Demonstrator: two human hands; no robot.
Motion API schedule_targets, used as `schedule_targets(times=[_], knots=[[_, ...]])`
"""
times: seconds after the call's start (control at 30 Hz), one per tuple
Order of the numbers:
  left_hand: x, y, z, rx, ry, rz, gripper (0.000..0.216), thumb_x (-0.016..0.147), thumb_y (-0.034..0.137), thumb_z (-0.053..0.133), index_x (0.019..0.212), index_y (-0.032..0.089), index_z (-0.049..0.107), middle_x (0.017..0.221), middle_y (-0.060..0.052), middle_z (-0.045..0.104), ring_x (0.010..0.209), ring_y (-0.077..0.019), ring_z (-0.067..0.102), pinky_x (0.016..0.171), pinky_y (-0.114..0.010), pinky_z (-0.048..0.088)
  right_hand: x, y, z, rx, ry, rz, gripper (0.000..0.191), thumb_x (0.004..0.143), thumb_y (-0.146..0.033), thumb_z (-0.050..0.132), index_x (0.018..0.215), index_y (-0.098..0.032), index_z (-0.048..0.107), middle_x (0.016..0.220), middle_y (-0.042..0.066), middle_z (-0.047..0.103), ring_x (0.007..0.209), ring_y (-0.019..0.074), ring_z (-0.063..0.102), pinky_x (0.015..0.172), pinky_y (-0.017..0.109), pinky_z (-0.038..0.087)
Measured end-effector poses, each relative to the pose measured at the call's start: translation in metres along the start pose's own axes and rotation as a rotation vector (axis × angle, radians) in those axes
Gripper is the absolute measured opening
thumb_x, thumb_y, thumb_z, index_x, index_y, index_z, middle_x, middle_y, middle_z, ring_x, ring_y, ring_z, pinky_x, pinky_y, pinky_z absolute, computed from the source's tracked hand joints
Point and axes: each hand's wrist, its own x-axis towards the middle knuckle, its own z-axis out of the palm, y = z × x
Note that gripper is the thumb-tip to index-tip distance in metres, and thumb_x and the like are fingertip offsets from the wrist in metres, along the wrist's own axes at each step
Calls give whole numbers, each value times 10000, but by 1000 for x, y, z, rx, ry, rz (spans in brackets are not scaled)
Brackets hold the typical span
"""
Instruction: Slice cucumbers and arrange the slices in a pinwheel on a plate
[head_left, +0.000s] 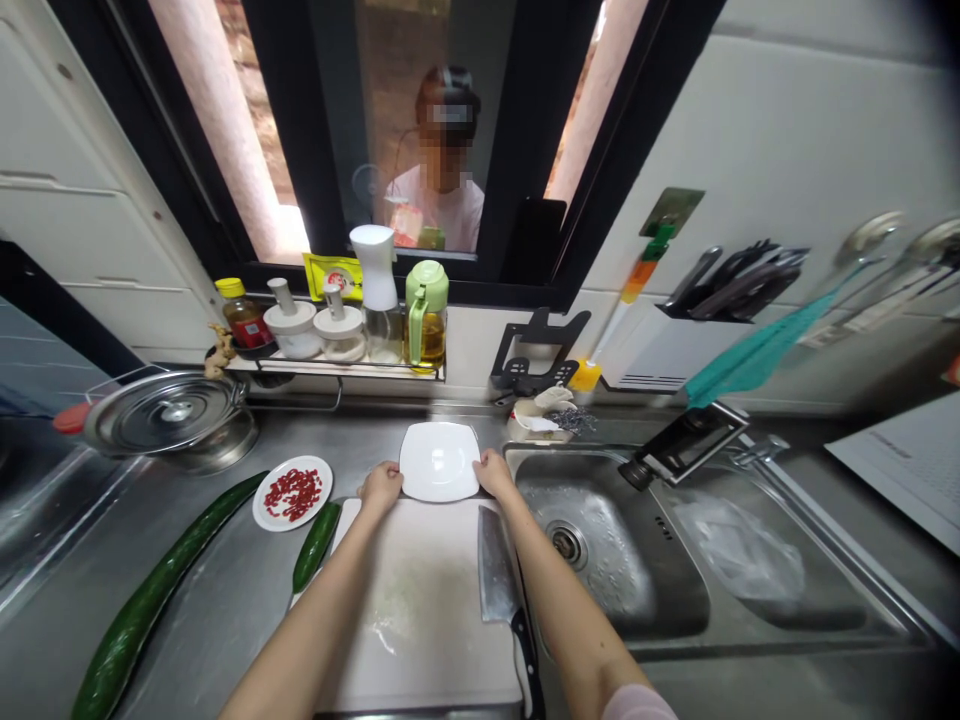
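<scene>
A white square plate (439,462) is at the far edge of the white cutting board (420,600). My left hand (383,485) grips its left rim, and my right hand (492,472) pinches the right rim. On the board's right side lies a kitchen knife (496,570), its black handle toward me, close to my right forearm. A short piece of cucumber (316,545) sits at the board's left edge, partly beyond it. Further left are a long whole cucumber (172,575) and a round white plate (322,510) with small chopped red pieces (293,494).
A double steel sink (667,620) with a faucet (757,452) is on the right, a plastic bag (742,550) in its far basin. A lidded pot (176,420) stands back left. Behind, a rack holds seasoning jars (292,328) and an oil bottle (426,315). A knife holder (667,350) hangs on the wall.
</scene>
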Motion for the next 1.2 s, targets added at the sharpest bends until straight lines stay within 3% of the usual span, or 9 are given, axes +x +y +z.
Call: schedule_targets(times=[0.2, 0.33, 0.67, 0.87, 1.2], knots=[[-37, -17, -28, -43, 37, -8, 285, 782, 226, 509, 996, 237, 696, 905, -10, 738, 910, -208, 661, 788, -298, 428, -38, -6, -3, 230, 54, -103, 79, 787, -217, 524, 833, -172, 571, 621, -45, 540, 596, 112, 482, 572, 195, 318], [-69, -36, -42, -11, 50, -28, 282, 769, 229, 517, 983, 251, 699, 945, -15, 737, 947, -228, 653, 808, -317, 425, -75, -12, -1, 243, 39, -129, 24, 775, -202, 519, 795, -197, 530, 599, -57, 508, 568, 110, 449, 548, 197, 293], [-151, -86, -42, 165, 37, -7, 231, 782, 305, 509, 918, 261, 691, 879, -18, 737, 943, -245, 645, 858, -384, 385, -162, 2, 33, 258, -38, -102, 19, 795, -193, 517, 801, -198, 499, 659, -37, 527, 594, 118, 453, 572, 204, 302], [-170, -99, -42, 275, 38, 14, 247, 800, 276, 480, 921, 253, 694, 930, -57, 736, 989, -283, 624, 864, -439, 357, -187, 6, 48, 193, -89, -57, 25, 816, -180, 536, 813, -186, 512, 691, -20, 556, 613, 116, 459, 576, 198, 296], [-181, -98, -38, 389, -11, 20, 291, 798, 278, 470, 967, 240, 703, 939, -111, 726, 1042, -314, 594, 869, -447, 320, -196, 16, 55, 68, -101, -57, 57, 849, -210, 559, 875, -160, 566, 777, 33, 626, 683, 133, 515, 613, 214, 294]])
